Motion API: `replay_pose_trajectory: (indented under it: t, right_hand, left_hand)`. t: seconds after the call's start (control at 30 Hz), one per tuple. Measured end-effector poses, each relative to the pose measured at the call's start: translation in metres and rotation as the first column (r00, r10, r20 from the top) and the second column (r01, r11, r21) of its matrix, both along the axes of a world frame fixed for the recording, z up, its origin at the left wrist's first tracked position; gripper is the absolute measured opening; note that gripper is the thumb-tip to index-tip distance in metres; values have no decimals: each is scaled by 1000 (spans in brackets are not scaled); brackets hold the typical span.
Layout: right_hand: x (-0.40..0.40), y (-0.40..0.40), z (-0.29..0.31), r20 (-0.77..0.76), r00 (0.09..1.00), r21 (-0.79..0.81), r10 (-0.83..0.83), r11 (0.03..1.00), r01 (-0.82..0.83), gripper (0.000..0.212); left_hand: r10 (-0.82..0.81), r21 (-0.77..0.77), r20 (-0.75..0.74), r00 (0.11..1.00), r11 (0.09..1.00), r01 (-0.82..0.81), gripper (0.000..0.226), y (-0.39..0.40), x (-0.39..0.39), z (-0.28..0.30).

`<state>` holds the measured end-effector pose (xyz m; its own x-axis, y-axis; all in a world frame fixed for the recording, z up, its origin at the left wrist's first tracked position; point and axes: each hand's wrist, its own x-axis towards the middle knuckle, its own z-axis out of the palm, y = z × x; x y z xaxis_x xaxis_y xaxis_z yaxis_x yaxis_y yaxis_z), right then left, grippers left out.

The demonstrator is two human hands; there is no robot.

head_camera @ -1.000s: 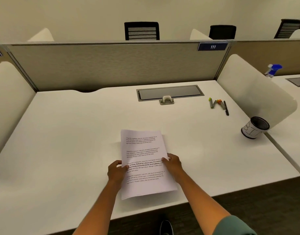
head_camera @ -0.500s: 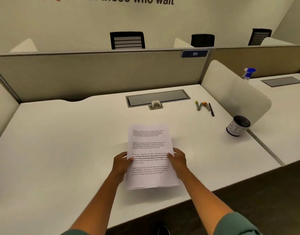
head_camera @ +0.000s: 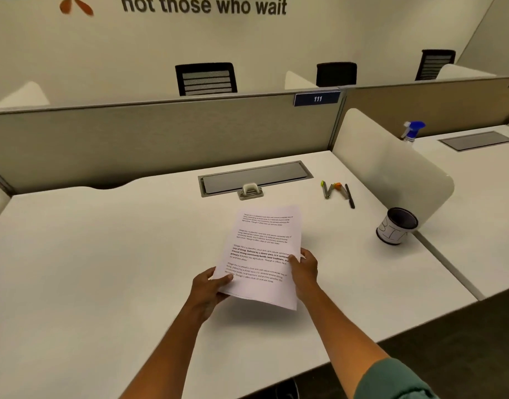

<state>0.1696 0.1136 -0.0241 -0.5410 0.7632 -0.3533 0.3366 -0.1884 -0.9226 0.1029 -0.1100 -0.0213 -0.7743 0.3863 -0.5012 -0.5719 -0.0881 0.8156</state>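
Printed sheets [head_camera: 263, 249] pinched between left hand [head_camera: 208, 286], right hand [head_camera: 305, 269].

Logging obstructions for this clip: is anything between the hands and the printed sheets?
Nothing visible. The left hand and right hand grip the printed sheets by the side edges; pens and cup lie apart, rightward.

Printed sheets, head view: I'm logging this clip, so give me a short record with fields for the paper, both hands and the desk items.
paper: printed sheets, near edge raised off the desk, shadow beneath
left hand: grips the sheets' left edge, thumb on top
right hand: grips the right edge
desk items: pens, cup by the divider
beyond the divider: spray bottle
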Motion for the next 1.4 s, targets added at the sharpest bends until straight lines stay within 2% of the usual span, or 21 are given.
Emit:
replay_pose_trajectory:
  t: [0.1,0.2,0.33,0.47,0.63,0.8,1.0,1.2,1.27,1.4]
  right_hand:
    - [-14,20,-6,-1,1000,-58,-19,998,19,33]
    - [-30,41,-16,6,1000,-90,-24,996,24,34]
    - [-45,64,-23,23,1000,-83,-22,996,23,34]
    - [-57,83,-34,38,999,-115,-28,993,32,33]
    - [-66,91,-49,37,996,-172,-80,981,86,33]
    - [-66,84,-59,42,990,-254,-132,957,138,34]
    - [-64,93,-62,57,995,-292,-83,952,96,35]
    - [-68,138,-52,38,989,-321,-142,936,147,63]
    - [-65,156,-47,64,994,-307,-92,946,107,71]
    - [-61,183,-49,100,985,-261,138,959,-108,76]
  left_hand:
    - [154,61,96,983,985,-160,38,27,5,-5]
    - [316,82,196,928,938,-337,44,60,6,-10]
    - [469,22,263,843,871,-491,57,98,3,-17]
    - [544,-71,242,803,835,-545,50,133,-1,-18]
    - [469,-174,190,862,880,-441,47,162,5,-25]
    - [407,-327,122,905,878,-350,33,173,6,-40]
    - [352,-503,-1,936,809,-305,29,162,-14,-51]
    - [245,-659,-127,961,704,-267,41,140,-45,-45]
    - [209,-687,-157,965,679,-259,46,132,-54,-45]
    - [137,-712,-202,970,659,-241,52,123,-68,-46]
